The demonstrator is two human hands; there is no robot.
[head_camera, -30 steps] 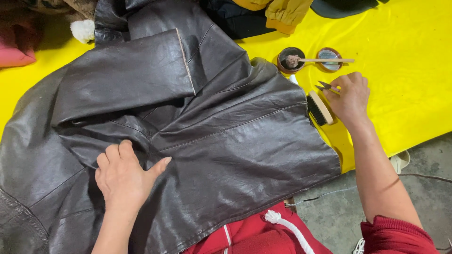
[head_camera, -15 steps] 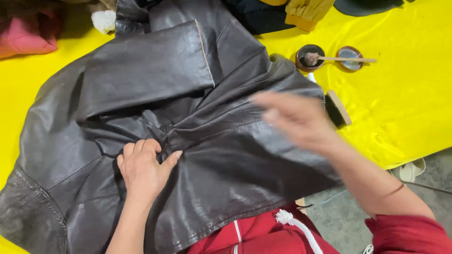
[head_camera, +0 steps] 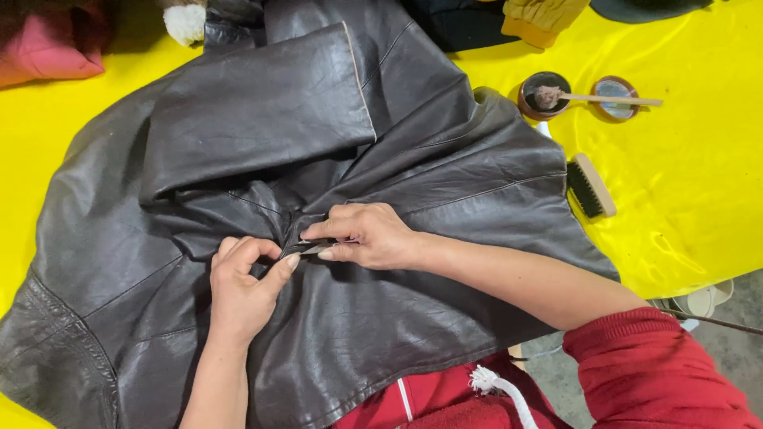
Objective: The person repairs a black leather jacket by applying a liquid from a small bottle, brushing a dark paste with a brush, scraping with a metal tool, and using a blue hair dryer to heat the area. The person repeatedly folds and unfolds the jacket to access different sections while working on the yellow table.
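Observation:
A dark brown leather jacket (head_camera: 262,135) lies spread over a yellow cloth (head_camera: 699,191), one sleeve folded across its top. My left hand (head_camera: 242,290) pinches a fold of the leather near the jacket's middle. My right hand (head_camera: 366,234) reaches across from the right and grips the same fold just beside the left fingers. Both thumbs press on the crease. To the right of the jacket a wooden brush (head_camera: 590,185) with black bristles lies on the cloth, apart from both hands.
A small round tin (head_camera: 544,94) with a wooden-handled dauber (head_camera: 604,99) resting in it and its lid (head_camera: 613,87) sit at the upper right. Pink fabric (head_camera: 40,48) lies at the upper left, a mustard garment (head_camera: 544,17) at the top. The cloth's front edge drops off at lower right.
My right hand has left the brush, which now lies on the cloth, and swung left onto the jacket. My left hand has gone from flat on the leather to pinching a fold.

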